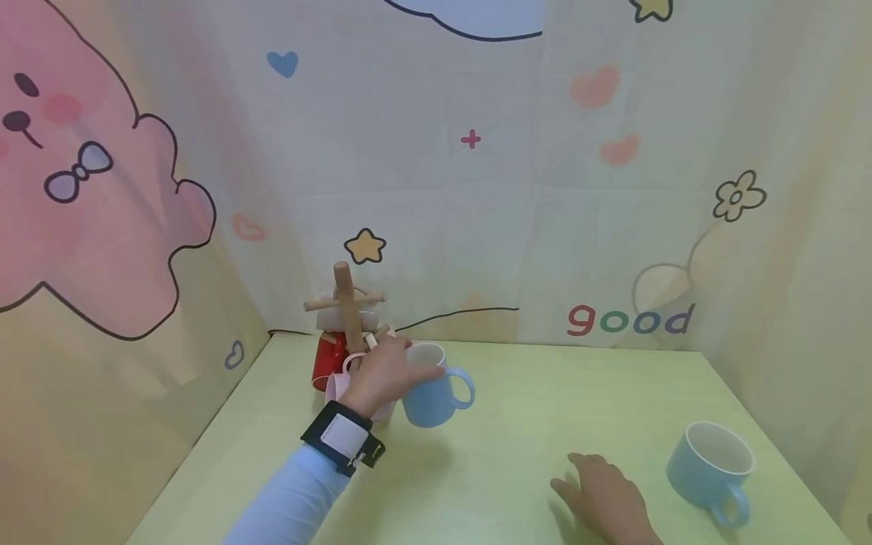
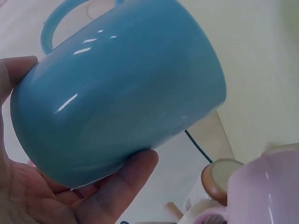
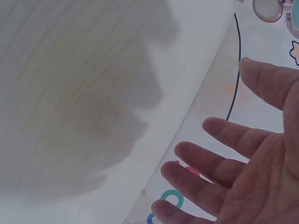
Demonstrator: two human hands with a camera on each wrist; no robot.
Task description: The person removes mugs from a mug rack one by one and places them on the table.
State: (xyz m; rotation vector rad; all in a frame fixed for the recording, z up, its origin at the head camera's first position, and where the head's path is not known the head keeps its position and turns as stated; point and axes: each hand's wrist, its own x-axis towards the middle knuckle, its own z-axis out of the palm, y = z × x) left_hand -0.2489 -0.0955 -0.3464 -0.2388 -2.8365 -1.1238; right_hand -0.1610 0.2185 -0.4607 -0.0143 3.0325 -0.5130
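Note:
My left hand (image 1: 384,371) grips a light blue mug (image 1: 428,403) by its body, thumb and fingers wrapped on either side. In the head view the mug's handle points right and its rim faces up. Just behind and left of this hand stands a wooden mug tree (image 1: 349,306), bearing a red mug (image 1: 325,363), a pale mug (image 1: 330,319) and a pink mug (image 2: 266,191), the last partly hidden by the hand. Low over the table at the right, my right hand (image 1: 602,496) has its fingers spread and holds nothing. Beside it, a second light blue mug (image 1: 698,473) stands upright.
A pale yellow-green table (image 1: 504,469) lies under everything. Along its back edge hangs a printed cloth (image 1: 436,189) with hearts, stars and the word "good", and similar cloth closes in both sides.

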